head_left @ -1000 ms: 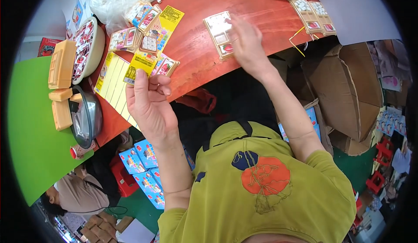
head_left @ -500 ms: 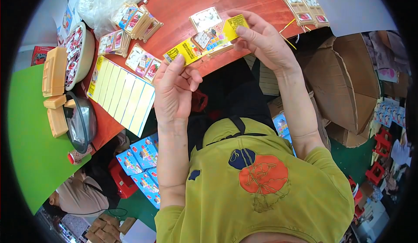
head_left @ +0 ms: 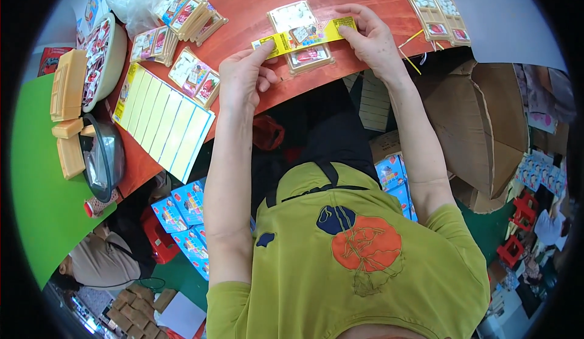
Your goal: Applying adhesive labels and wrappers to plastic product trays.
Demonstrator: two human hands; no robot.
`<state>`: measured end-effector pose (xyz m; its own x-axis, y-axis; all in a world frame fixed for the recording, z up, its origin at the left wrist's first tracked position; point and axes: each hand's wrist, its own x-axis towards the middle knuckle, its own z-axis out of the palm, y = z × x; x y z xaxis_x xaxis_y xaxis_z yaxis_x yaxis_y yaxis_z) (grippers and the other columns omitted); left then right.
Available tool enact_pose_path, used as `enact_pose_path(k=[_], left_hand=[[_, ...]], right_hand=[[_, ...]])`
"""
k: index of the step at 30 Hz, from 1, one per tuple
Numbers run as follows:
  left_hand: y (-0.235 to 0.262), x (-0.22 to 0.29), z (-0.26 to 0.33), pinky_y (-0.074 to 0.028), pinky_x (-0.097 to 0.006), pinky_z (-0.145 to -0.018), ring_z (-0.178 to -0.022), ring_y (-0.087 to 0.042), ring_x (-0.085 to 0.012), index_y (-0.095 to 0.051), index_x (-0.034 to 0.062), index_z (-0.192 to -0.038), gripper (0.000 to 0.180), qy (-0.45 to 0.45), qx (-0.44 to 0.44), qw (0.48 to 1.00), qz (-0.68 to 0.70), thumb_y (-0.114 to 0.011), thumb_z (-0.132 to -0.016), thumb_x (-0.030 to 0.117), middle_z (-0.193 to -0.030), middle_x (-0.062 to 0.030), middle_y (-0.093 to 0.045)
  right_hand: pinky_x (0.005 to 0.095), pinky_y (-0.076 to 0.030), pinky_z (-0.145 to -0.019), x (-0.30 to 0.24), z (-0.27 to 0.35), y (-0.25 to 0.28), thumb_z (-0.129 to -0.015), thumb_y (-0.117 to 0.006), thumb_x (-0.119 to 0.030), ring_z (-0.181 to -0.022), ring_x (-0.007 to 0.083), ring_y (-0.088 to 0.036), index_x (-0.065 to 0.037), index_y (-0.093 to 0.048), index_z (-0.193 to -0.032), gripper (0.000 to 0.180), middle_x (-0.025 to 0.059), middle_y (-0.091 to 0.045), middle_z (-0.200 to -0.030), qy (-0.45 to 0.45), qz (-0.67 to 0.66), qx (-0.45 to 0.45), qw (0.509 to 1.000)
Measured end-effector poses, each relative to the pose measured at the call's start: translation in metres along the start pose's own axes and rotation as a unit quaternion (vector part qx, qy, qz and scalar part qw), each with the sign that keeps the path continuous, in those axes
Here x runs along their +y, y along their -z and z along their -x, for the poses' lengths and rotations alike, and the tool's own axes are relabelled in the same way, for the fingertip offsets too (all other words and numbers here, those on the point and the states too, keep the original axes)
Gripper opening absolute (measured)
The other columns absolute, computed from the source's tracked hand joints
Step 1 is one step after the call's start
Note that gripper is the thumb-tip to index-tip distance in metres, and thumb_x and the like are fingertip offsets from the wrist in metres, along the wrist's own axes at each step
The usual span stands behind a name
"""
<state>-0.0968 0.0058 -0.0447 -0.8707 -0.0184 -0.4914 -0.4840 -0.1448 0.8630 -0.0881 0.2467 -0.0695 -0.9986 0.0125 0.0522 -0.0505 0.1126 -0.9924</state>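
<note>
A yellow printed paper strip (head_left: 307, 35) is stretched between my two hands. My left hand (head_left: 246, 74) pinches its left end between thumb and fingers. Its right end is gripped by my right hand (head_left: 372, 40), thumb on top. Under the strip, a clear plastic tray (head_left: 313, 66) lies on the table, its middle covered by the strip. White pieces (head_left: 295, 15) fill the tray's far part, and a red printed packet (head_left: 308, 55) shows in the near part.
A banded tray (head_left: 193, 77) and stacked trays (head_left: 187, 17) lie left, beside ruled yellow label sheets (head_left: 163, 120). Further left are a basin of packets (head_left: 109, 65) and a dark-rimmed container (head_left: 104, 156). More trays (head_left: 437, 13) sit at the far right, above a cardboard box (head_left: 462, 120).
Both hands have moved the strip away from me and levelled it across the tray. The tray's near part with the red packet now shows below it.
</note>
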Motion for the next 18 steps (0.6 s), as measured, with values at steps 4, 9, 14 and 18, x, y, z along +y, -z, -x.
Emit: enact_pose_path(k=[4, 9, 14, 18], left_hand=[[-0.005, -0.004, -0.005, -0.037, -0.021, -0.034, -0.045, -0.060, -0.0128, -0.066, -0.0098, -0.089, 0.026, -0.004, 0.015, 1.000, -0.023, -0.072, -0.089, 0.016, -0.072, -0.0135, -0.067], [-0.010, -0.006, -0.005, -0.038, -0.021, -0.035, -0.047, -0.062, -0.0133, -0.067, -0.0089, -0.086, 0.026, -0.012, 0.038, 0.998, -0.058, -0.071, -0.090, 0.017, -0.067, -0.0120, -0.066], [-0.023, -0.013, 0.001, -0.042, -0.028, -0.037, -0.045, -0.062, -0.0160, -0.068, -0.0070, -0.076, 0.028, -0.084, 0.108, 0.968, -0.211, -0.069, -0.090, 0.017, -0.057, -0.0110, -0.063], [-0.016, -0.036, 0.006, -0.047, -0.034, -0.046, -0.049, -0.064, -0.0192, -0.062, -0.0070, -0.070, 0.032, -0.241, 0.168, 0.886, -0.360, -0.065, -0.091, 0.017, -0.052, -0.0152, -0.058]], right_hand=[[0.0203, -0.042, -0.067, 0.008, -0.003, -0.001, -0.095, -0.059, -0.011, -0.075, 0.0029, -0.050, -0.006, -0.066, -0.119, 0.025, -0.0043, -0.061, -0.091, 0.042, 0.106, 0.016, 0.993], [0.0273, -0.048, -0.076, 0.007, -0.005, -0.009, -0.095, -0.055, -0.007, -0.083, 0.0128, -0.061, -0.012, -0.071, -0.112, 0.024, 0.0040, -0.065, -0.096, 0.067, 0.213, 0.020, 0.975], [0.0344, -0.054, -0.074, 0.001, 0.000, -0.021, -0.089, -0.063, -0.007, -0.085, 0.0262, -0.066, -0.021, -0.071, -0.114, 0.030, 0.0094, -0.062, -0.096, 0.154, 0.422, 0.006, 0.893], [0.0387, -0.057, -0.067, -0.001, 0.015, -0.026, -0.083, -0.070, -0.010, -0.086, 0.0287, -0.067, -0.026, -0.070, -0.116, 0.037, 0.0096, -0.059, -0.097, 0.181, 0.482, -0.012, 0.857]])
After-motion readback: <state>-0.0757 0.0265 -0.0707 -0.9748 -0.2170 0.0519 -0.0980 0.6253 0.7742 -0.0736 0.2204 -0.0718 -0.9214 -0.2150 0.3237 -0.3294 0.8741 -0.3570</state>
